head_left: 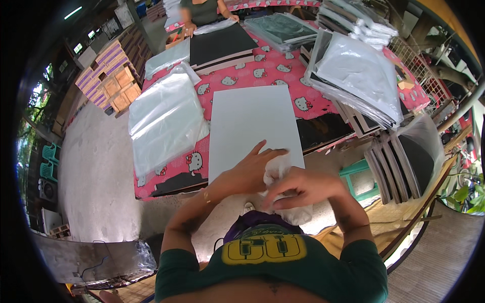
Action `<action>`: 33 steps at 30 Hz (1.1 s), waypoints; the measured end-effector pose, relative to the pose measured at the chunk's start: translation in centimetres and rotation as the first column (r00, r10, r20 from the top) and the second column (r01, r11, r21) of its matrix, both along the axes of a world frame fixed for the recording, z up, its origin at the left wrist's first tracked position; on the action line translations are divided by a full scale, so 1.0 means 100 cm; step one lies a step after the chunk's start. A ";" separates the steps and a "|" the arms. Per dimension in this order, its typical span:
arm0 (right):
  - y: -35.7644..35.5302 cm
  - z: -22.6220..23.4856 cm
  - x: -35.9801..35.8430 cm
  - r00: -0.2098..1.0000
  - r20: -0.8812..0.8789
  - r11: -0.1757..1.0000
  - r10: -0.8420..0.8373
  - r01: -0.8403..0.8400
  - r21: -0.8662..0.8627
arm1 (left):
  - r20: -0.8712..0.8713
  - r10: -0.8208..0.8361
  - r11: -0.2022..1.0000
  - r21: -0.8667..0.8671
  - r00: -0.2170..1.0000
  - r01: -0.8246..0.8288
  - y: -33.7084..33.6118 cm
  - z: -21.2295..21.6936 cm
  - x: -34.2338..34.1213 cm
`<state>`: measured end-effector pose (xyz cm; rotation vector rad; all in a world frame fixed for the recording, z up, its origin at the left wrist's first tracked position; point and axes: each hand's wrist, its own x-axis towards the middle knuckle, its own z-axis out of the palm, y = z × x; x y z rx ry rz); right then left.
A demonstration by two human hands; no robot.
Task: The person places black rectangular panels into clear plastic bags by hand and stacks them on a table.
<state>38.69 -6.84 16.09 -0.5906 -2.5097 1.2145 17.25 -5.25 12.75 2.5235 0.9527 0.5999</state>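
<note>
- Gripping a white cloth [279,169] from both sides: I see my left hand [250,174] with its fingers curled into the cloth's upper part, the forefinger stretched out over it toward the board, and my right hand [298,189] closed on the lower part, fingers folded across it. The cloth hangs bunched between the two hands, which seems to be why both close in so tightly – they gather the loose fabric into a wad.
- The cloth sits just over the near edge of a large pale grey board [252,129], which lies flat on the worktop [275,70] with its long side running away from me, so its whole face is within reach.
- To the left of the board lies a stack of clear plastic bags [164,118], spread flat and close beside it, likely for easy picking.
- To the right, more boards already in plastic sleeves [361,76] are piled slanting at the worktop's edge, with further ones [396,161] standing on edge below, leaning against each other.
- The worktop wears a pink cartoon-patterned covering.
- At the far end another person [202,12] handles a dark board [222,45] of their own.
- Beyond the left side, cardboard boxes [108,73] are stacked on the concrete floor [96,171].
</note>
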 end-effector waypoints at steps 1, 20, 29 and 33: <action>-0.005 0.012 -0.006 0.992 0.122 0.984 -0.044 0.022 0.176 | -0.161 0.039 0.999 0.005 0.986 -0.038 0.010 -0.003 0.005; 0.006 -0.105 0.106 0.797 -0.461 0.747 -0.390 -0.019 -0.665 | 0.733 0.668 0.735 -0.620 -0.131 0.277 0.027 0.047 -0.092; 0.034 -0.079 0.078 0.531 -0.504 0.517 -0.681 -0.138 -0.845 | 0.496 0.047 0.678 -0.653 0.867 0.337 0.009 0.002 -0.128; 0.028 -0.107 0.074 0.686 -0.271 0.583 -0.675 0.271 -0.766 | 0.693 0.721 0.611 -0.622 -0.019 0.490 -0.010 0.039 -0.101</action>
